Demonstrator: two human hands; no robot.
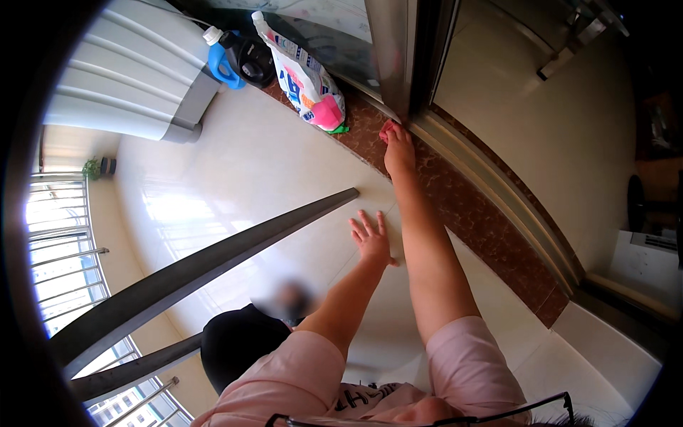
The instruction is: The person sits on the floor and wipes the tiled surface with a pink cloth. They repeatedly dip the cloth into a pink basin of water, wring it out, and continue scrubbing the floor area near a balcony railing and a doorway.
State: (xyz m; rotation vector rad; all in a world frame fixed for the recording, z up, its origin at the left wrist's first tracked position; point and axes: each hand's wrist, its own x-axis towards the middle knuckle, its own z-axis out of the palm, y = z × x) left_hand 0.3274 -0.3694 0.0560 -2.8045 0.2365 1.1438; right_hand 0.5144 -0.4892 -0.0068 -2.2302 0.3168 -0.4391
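Note:
My right hand [400, 151] is closed on a small red cloth [386, 131], which it presses on the reddish-brown marble sill [455, 192] beside the metal door frame. Part of the cloth is hidden under my fingers. Lower and to the left, my left hand [371, 242] has its fingers spread over the pale tiled floor [284, 164] and holds nothing. Close to the cloth, on the left, a white and pink detergent bag [302, 82] with a spout stands on the sill.
Behind the bag are a black bottle [249, 58] and a blue bottle with a white cap [222, 60]. A dark metal bar [220, 260] slants across the left, ending near my left hand. A sliding-door track [498, 178] runs along the sill. A white ribbed unit [128, 71] stands upper left.

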